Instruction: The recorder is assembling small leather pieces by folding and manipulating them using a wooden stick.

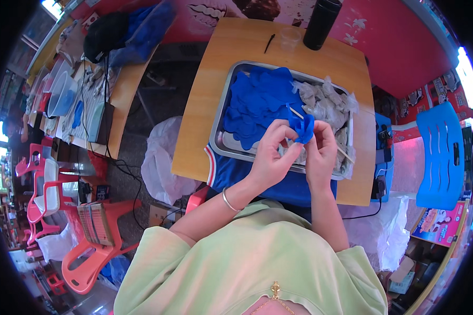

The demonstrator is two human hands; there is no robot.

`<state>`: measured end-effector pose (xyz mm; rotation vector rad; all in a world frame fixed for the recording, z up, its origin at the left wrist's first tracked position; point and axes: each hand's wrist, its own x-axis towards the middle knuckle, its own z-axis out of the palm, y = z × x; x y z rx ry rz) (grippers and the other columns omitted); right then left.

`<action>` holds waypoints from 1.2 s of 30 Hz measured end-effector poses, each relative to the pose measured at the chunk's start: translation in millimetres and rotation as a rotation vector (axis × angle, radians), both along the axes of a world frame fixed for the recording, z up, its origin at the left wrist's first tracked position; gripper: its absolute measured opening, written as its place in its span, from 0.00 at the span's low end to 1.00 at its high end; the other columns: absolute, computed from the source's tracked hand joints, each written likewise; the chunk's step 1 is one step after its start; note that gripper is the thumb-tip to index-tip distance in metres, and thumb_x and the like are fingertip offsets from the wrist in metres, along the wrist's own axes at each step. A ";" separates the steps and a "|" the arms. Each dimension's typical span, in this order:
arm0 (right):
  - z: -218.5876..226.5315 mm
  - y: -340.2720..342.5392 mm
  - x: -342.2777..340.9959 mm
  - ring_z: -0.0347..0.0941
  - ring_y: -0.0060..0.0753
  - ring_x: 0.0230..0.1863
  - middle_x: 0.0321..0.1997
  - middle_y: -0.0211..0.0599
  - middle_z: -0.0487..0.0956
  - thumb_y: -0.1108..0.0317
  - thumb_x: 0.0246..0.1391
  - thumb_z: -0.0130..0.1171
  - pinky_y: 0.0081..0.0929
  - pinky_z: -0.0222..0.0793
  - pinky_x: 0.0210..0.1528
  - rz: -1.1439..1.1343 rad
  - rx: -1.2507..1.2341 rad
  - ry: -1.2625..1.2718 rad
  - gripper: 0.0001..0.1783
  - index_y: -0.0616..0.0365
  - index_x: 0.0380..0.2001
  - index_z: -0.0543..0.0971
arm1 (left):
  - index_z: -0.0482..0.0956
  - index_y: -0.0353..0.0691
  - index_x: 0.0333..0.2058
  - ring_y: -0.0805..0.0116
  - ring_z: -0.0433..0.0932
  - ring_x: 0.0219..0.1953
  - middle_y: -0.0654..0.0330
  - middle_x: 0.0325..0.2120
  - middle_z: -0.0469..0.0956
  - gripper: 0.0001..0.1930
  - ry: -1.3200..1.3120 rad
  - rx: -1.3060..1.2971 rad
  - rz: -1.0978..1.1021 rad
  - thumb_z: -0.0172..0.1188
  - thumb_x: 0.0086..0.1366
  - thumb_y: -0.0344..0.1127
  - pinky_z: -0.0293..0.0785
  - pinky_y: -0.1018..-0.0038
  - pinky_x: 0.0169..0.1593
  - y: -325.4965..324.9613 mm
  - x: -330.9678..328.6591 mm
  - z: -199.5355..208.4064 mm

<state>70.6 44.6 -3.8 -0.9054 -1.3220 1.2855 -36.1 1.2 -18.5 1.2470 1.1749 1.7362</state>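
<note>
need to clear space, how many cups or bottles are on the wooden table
2: a tall black bottle at the table's far edge, and a clear plastic cup just left of it. The metal tray or both hands could hide more.

Left hand (270, 152) and right hand (320, 149) raised close together, fingers pinched (thumbs inward); forearms angled upward from below.

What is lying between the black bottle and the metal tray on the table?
In the head view, a small clear cup stands between the bottle and the tray, with bare tabletop around it.
</note>
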 end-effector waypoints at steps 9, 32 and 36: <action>1.0 6.6 -1.6 0.69 0.14 0.31 0.30 0.26 0.75 0.76 0.56 0.51 0.14 0.63 0.33 0.189 -0.242 0.082 0.04 0.61 0.35 0.72 | 0.71 0.36 0.34 0.85 0.68 0.29 0.68 0.28 0.71 0.02 -0.396 0.013 -0.028 0.54 0.64 0.26 0.64 0.86 0.31 0.3 4.4 5.1; 6.2 4.7 -1.9 0.71 0.18 0.35 0.36 0.31 0.74 0.81 0.55 0.50 0.16 0.66 0.39 0.138 0.092 0.005 0.07 0.62 0.37 0.72 | 0.60 0.41 0.39 0.83 0.66 0.28 0.66 0.29 0.67 0.15 -0.143 0.022 0.125 0.58 0.59 0.23 0.62 0.86 0.30 11.4 4.9 4.0; 17.4 9.2 -1.0 0.71 0.24 0.31 0.33 0.35 0.73 0.81 0.53 0.51 0.20 0.67 0.35 0.094 0.357 -0.239 0.06 0.63 0.34 0.73 | 0.65 0.39 0.39 0.83 0.67 0.28 0.66 0.29 0.67 0.10 -0.298 0.131 0.178 0.56 0.62 0.24 0.63 0.86 0.30 17.8 5.3 4.4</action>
